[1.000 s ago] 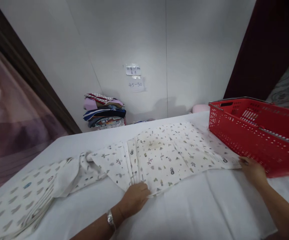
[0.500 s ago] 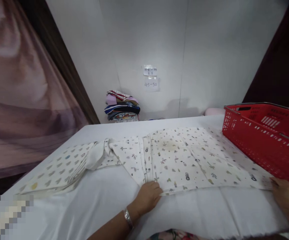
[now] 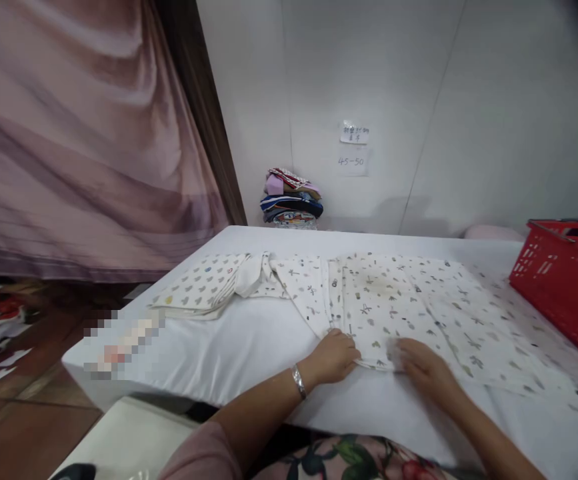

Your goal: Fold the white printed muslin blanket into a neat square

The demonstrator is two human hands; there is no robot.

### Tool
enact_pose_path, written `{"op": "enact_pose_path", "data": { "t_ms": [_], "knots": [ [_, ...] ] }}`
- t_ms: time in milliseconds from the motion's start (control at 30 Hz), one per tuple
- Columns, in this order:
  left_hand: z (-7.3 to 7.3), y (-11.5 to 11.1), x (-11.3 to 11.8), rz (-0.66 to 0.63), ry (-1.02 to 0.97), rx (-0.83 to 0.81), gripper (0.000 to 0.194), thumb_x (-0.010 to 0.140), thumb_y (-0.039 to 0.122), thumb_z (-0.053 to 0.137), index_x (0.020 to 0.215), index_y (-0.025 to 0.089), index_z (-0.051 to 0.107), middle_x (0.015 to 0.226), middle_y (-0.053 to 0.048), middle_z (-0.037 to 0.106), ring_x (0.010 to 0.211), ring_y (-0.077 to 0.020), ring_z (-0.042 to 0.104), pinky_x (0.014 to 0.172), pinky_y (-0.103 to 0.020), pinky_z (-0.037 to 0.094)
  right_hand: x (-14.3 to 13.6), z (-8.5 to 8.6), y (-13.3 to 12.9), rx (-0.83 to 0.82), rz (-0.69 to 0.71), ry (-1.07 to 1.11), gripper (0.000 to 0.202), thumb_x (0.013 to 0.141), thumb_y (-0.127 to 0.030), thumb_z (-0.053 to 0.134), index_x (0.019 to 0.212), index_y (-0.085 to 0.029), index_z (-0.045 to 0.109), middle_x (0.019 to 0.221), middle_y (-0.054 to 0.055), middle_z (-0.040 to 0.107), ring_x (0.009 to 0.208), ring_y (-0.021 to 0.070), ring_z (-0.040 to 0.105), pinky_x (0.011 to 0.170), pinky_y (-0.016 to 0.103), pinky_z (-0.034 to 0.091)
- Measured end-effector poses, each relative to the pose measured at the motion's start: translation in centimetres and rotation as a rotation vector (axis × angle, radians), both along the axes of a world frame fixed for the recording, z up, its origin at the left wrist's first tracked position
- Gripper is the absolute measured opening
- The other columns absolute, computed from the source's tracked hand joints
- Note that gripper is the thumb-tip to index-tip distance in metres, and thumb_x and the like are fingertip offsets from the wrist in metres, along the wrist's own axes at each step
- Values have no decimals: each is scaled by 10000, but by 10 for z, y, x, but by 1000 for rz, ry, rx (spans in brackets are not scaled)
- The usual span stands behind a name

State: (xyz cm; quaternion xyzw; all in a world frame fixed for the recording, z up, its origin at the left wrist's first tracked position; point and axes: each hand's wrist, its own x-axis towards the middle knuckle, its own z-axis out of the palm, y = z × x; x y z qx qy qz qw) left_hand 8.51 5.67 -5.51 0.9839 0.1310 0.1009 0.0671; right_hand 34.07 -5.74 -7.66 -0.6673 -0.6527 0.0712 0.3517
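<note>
A white garment with small grey and tan prints (image 3: 383, 300) lies spread flat on the white-covered table (image 3: 249, 353). My left hand (image 3: 336, 355), with a silver bracelet at the wrist, has its fingers closed on the garment's near edge below the waistband-like seam. Just to its right, my right hand (image 3: 421, 367) is at the same near edge, slightly blurred, its fingertips on the fabric; its grip is unclear. On the left, a folded white stack with grey heart-like prints (image 3: 201, 283) touches the garment's left part.
At the right edge stands a red plastic basket (image 3: 563, 287). Folded clothes (image 3: 291, 200) are piled against the wall behind the table, below paper labels (image 3: 353, 160). A pink curtain (image 3: 79, 133) hangs at left. A white box (image 3: 129, 440) is below the table's front edge.
The view has turned left. My right hand has moved left from the garment's far right corner to near my left hand, which stays on the near edge.
</note>
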Motion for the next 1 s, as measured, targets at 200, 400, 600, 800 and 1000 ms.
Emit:
{"op": "enact_pose_path", "data": {
  "t_ms": [200, 400, 600, 800, 1000],
  "knots": [
    [8, 11, -18, 44, -4, -10, 187, 803, 367, 560, 842, 195, 623, 813, -31, 622, 814, -172, 533, 931, -380, 295, -101, 10, 43, -70, 333, -116, 281, 812, -321, 486, 1047, -293, 637, 983, 43, 659, 918, 250, 588, 802, 421, 486],
    [18, 36, -33, 92, -21, -62, 190, 840, 318, 508, 755, 197, 628, 747, -18, 610, 855, -169, 526, 987, -407, 247, -107, 14, 37, -150, 367, -140, 231, 857, -291, 452, 1002, -261, 630, 888, 44, 602, 830, 206, 546, 724, 342, 433],
    [24, 94, -8, 331, 9, -49, 278, 886, 314, 434, 760, 176, 639, 826, -51, 635, 909, -196, 543, 907, -374, 350, -114, 9, 30, -123, 309, -207, 173, 858, -229, 446, 895, -213, 614, 880, 52, 560, 821, 196, 498, 712, 330, 373],
    [29, 151, 30, 807, 2, -143, 284, 827, 366, 512, 999, 157, 598, 1052, -101, 602, 946, -220, 579, 782, -323, 441, -117, 7, 30, -97, 288, -220, 163, 847, -178, 468, 906, -201, 619, 863, 57, 542, 811, 197, 479, 704, 336, 350],
    [23, 184, 45, 1025, 21, -282, 322, 785, 255, 538, 1070, 107, 546, 1081, -158, 597, 980, -245, 592, 790, -326, 457, -116, 5, 30, -72, 293, -188, 168, 834, -163, 485, 920, -195, 625, 881, 67, 542, 821, 206, 475, 714, 349, 353]
  ]
}}
